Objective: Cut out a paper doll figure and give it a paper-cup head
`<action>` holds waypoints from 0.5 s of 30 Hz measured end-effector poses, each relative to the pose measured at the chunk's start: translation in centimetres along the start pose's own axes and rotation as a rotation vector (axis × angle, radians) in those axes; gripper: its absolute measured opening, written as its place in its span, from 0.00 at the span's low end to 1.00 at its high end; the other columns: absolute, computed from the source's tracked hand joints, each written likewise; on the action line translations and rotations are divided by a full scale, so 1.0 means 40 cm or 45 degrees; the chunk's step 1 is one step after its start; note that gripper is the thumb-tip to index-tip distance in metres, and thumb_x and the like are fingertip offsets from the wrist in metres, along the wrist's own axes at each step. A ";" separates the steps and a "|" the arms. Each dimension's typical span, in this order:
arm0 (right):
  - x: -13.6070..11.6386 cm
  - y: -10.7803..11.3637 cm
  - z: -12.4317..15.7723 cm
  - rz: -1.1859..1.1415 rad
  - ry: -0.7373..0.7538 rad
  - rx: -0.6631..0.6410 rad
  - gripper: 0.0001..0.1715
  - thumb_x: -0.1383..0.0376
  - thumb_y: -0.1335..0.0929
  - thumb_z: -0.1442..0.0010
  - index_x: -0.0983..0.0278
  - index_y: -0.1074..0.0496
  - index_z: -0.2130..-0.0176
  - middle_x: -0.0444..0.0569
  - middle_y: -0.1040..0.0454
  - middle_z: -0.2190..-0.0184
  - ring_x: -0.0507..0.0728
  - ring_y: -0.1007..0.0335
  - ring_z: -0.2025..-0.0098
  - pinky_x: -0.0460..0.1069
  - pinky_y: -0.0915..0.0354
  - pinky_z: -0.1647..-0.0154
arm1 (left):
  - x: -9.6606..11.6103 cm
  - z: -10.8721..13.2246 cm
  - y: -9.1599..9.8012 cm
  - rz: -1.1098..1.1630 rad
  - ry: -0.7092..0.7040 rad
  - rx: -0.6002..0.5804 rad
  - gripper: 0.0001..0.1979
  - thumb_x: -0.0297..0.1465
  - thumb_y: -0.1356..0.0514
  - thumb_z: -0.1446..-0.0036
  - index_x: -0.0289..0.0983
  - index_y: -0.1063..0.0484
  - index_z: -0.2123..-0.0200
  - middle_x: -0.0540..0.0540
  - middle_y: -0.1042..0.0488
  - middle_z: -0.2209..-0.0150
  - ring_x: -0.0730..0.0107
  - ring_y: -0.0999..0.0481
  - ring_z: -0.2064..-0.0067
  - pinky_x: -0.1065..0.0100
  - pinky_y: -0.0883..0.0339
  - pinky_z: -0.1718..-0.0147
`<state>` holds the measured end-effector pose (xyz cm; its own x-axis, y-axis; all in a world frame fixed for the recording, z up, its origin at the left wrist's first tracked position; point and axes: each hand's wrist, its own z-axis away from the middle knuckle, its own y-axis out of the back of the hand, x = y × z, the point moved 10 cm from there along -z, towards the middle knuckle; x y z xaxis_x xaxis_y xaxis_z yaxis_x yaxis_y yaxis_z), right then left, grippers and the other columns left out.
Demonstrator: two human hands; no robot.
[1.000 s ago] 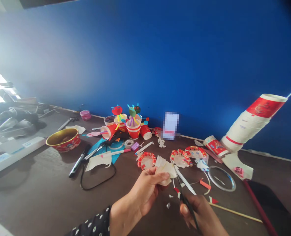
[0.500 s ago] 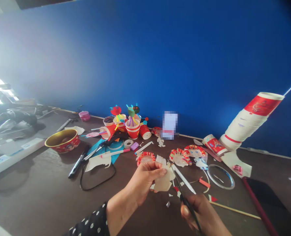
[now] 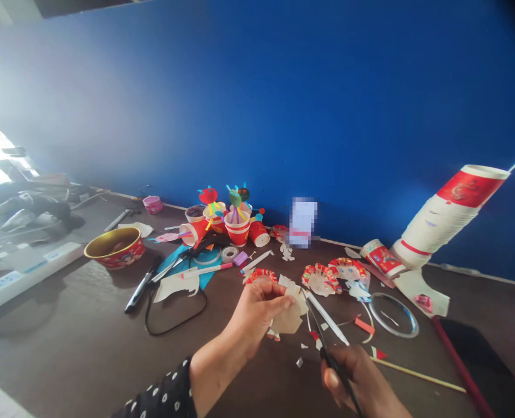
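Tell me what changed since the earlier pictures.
The left hand has shifted slightly forward, covering more of the red-edged piece behind it; its pale paper now hangs lower in the grip. Nothing was taken or released: the right hand keeps the scissors. The bowl and leaning cup stack stayed put.

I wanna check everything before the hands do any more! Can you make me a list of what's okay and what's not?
1. Left hand gripping the paper: ok, thumb on top.
2. Right hand holding the scissors: ok.
3. Scissors' tips by the paper's edge: ok, though whether they touch it is hard to see.
4. Fingers behind the paper away from the scissors: cannot tell, the paper hides them.
5. Table free of scraps: not ok, small scraps lie near the scissors.
6. Phone apart from the hands: ok, it's off to the right.
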<state>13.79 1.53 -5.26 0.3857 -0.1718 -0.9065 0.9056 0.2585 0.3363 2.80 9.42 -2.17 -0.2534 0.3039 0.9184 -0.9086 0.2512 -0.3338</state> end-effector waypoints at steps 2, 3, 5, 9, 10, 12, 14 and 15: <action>-0.008 0.001 -0.001 0.022 0.014 -0.019 0.36 0.33 0.42 0.61 0.63 0.43 0.83 0.39 0.47 0.86 0.47 0.55 0.83 0.44 0.56 0.84 | 0.011 -0.001 0.001 -0.036 -0.034 0.008 0.09 0.31 0.35 0.63 0.33 0.32 0.79 0.49 0.29 0.83 0.75 0.32 0.84 0.73 0.39 0.85; -0.009 0.001 -0.001 0.025 0.014 -0.024 0.35 0.34 0.42 0.60 0.63 0.44 0.83 0.39 0.47 0.86 0.47 0.56 0.83 0.44 0.56 0.84 | 0.014 -0.002 0.002 -0.055 -0.043 0.009 0.09 0.31 0.36 0.62 0.33 0.32 0.79 0.49 0.29 0.83 0.75 0.32 0.84 0.73 0.39 0.84; -0.012 0.004 -0.001 0.039 0.024 -0.015 0.34 0.35 0.41 0.58 0.63 0.44 0.83 0.38 0.48 0.86 0.46 0.56 0.83 0.44 0.57 0.84 | 0.016 -0.003 0.003 -0.087 -0.046 0.015 0.08 0.31 0.36 0.62 0.32 0.32 0.79 0.49 0.29 0.84 0.75 0.32 0.84 0.74 0.40 0.85; -0.006 0.007 -0.001 0.067 0.056 0.016 0.31 0.38 0.40 0.56 0.62 0.46 0.83 0.38 0.49 0.87 0.46 0.58 0.83 0.43 0.58 0.85 | 0.005 0.000 0.001 -0.136 0.002 0.001 0.09 0.32 0.37 0.62 0.33 0.32 0.79 0.48 0.30 0.84 0.72 0.32 0.84 0.74 0.44 0.89; -0.003 0.006 -0.001 0.065 0.058 0.014 0.31 0.39 0.40 0.55 0.62 0.46 0.84 0.38 0.49 0.87 0.46 0.58 0.83 0.43 0.58 0.85 | 0.004 0.001 0.000 -0.140 0.008 -0.001 0.09 0.33 0.37 0.62 0.33 0.32 0.78 0.48 0.30 0.84 0.72 0.32 0.85 0.75 0.44 0.90; 0.004 0.004 -0.001 0.051 0.053 0.010 0.30 0.40 0.39 0.55 0.62 0.46 0.84 0.37 0.50 0.87 0.46 0.58 0.84 0.43 0.58 0.85 | 0.004 0.002 -0.001 -0.139 0.010 -0.005 0.09 0.33 0.37 0.62 0.33 0.32 0.79 0.48 0.29 0.84 0.72 0.33 0.85 0.74 0.44 0.89; 0.008 0.003 -0.001 0.037 0.041 0.007 0.30 0.40 0.39 0.55 0.62 0.47 0.84 0.37 0.50 0.87 0.46 0.58 0.84 0.43 0.59 0.85 | 0.004 0.003 -0.002 -0.140 0.012 -0.006 0.10 0.33 0.37 0.62 0.33 0.32 0.79 0.47 0.29 0.84 0.72 0.32 0.84 0.74 0.43 0.88; 0.009 0.003 -0.001 0.032 0.030 0.004 0.31 0.39 0.39 0.56 0.62 0.47 0.84 0.37 0.51 0.87 0.46 0.58 0.84 0.43 0.59 0.85 | 0.004 0.003 -0.003 -0.143 0.012 -0.012 0.10 0.34 0.36 0.62 0.33 0.32 0.79 0.47 0.29 0.83 0.72 0.32 0.84 0.74 0.43 0.88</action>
<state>14.03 1.55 -5.55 0.4041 -0.1428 -0.9035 0.8962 0.2598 0.3597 2.81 9.32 -1.96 -0.1467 0.2822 0.9481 -0.9280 0.2927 -0.2307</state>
